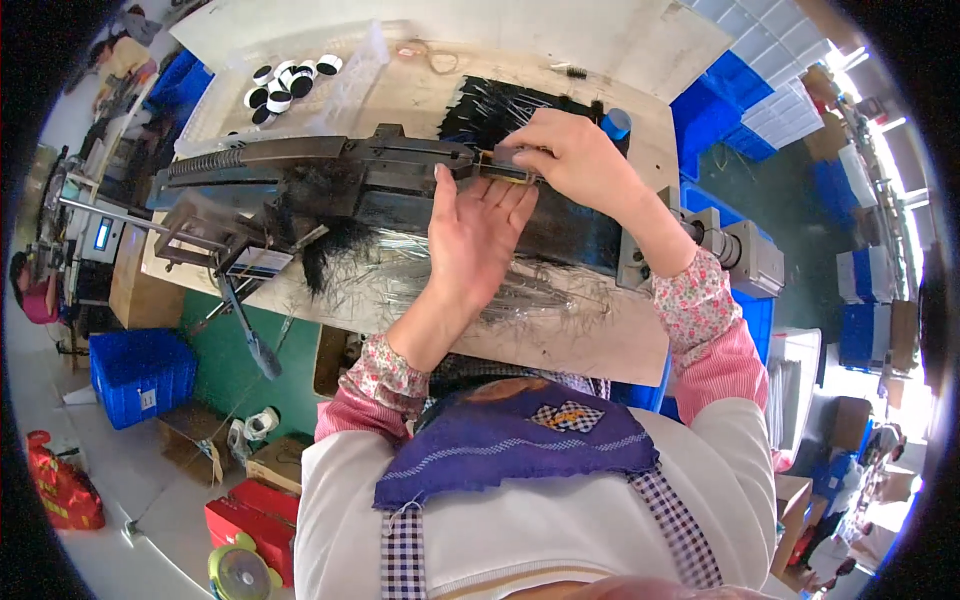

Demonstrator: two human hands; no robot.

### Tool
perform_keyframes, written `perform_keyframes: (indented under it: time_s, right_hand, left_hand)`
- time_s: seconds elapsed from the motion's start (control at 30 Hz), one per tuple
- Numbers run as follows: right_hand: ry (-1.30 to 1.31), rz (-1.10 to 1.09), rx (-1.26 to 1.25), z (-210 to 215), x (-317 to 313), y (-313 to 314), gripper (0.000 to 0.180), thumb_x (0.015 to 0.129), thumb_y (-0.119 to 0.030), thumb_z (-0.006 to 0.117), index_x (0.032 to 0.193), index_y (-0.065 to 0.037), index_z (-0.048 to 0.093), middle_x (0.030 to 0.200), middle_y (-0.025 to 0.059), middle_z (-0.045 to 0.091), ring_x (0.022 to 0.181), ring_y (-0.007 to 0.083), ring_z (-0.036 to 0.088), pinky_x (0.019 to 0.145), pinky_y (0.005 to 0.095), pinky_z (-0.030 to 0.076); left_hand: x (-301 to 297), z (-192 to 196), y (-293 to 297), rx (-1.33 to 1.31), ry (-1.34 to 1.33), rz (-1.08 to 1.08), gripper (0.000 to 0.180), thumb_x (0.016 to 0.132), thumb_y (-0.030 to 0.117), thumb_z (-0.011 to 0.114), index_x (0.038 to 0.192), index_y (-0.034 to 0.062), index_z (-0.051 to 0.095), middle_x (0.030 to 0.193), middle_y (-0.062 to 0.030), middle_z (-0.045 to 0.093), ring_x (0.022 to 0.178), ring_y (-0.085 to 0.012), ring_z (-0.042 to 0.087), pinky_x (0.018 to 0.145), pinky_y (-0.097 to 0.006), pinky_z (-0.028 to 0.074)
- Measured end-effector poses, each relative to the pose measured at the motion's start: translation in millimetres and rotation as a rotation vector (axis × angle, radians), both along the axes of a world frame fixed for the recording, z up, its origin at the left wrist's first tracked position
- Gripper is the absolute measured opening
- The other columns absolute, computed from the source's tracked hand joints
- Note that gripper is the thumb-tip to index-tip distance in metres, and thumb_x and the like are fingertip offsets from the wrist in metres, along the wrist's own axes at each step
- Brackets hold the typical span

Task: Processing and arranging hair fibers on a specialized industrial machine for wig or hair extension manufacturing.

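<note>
My left hand (472, 238) lies palm up in front of a dark metal bench machine (390, 158), thumb raised and fingers stretched out under the machine's right end. My right hand (572, 160) comes in from the right with fingers bent and pressed together at a small brass-coloured part (505, 172) at that end. Whatever sits between those fingers is too small to make out. Black bristle fibres (330, 215) hang in a tuft over the machine's front. Thin metal wires (500, 295) lie scattered on the wooden bench just in front of my left hand.
Behind the machine, a clear tray (225, 115) holds several black-and-white round pieces (285, 88). More wires lie on a black cloth (470, 110), near a blue cap (616, 124). A motor (745, 258) stands at the right. A metal lever (245, 325) juts over the bench's front left edge.
</note>
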State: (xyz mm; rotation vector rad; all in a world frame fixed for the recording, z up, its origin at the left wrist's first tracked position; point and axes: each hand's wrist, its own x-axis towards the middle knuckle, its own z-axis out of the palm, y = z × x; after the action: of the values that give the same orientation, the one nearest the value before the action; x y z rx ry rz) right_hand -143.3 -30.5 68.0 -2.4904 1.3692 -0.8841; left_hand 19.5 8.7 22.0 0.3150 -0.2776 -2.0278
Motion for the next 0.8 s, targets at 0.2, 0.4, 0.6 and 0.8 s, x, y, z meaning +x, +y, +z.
perform_keyframes:
  time_s: [0.2, 0.4, 0.6, 0.8]
  right_hand:
    - [-0.034, -0.021, 0.030, 3.1, -3.7, 2.6, 0.016, 0.081, -0.017, 0.062, 0.093, -0.008, 0.067, 0.088, 0.0100, 0.063, 0.088, 0.0285, 0.061, 0.077, 0.0390, 0.049]
    - [0.264, -0.238, -0.071, 18.8, 22.3, 37.8, 0.014, 0.083, -0.011, 0.056, 0.092, -0.002, 0.053, 0.065, 0.0186, 0.062, 0.061, 0.0366, 0.064, 0.053, 0.0453, 0.051]
    - [0.454, -0.209, -0.082, 11.0, 36.3, 36.7, 0.011, 0.073, -0.010, 0.059, 0.078, 0.000, 0.057, 0.065, 0.0166, 0.064, 0.061, 0.0326, 0.066, 0.051, 0.0400, 0.052]
    - [0.443, -0.203, -0.129, 6.1, 26.0, 37.6, 0.015, 0.078, -0.006, 0.056, 0.088, 0.002, 0.050, 0.064, 0.0162, 0.061, 0.062, 0.0337, 0.064, 0.051, 0.0403, 0.050]
  left_hand:
    - [1.3, 0.5, 0.5, 0.017, 0.020, -0.022, 0.064, 0.096, 0.054, 0.035, 0.118, -0.0058, 0.042, 0.125, -0.0210, 0.046, 0.125, -0.0339, 0.042, 0.111, -0.043, 0.030]
    - [3.5, -9.9, -0.9, -0.010, 0.003, 0.002, 0.056, 0.097, 0.053, 0.032, 0.099, -0.0001, 0.047, 0.108, -0.0140, 0.052, 0.117, -0.0312, 0.047, 0.110, -0.043, 0.029]
    - [2.3, 11.3, -0.5, 0.071, -0.082, -0.022, 0.047, 0.097, 0.052, 0.035, 0.084, 0.0080, 0.045, 0.100, -0.0099, 0.054, 0.107, -0.0251, 0.049, 0.101, -0.038, 0.034]
    - [0.0, -8.0, -5.7, 0.002, -0.182, -0.066, 0.034, 0.098, 0.038, 0.045, 0.103, 0.0057, 0.051, 0.107, -0.0076, 0.054, 0.112, -0.0216, 0.048, 0.104, -0.038, 0.033]
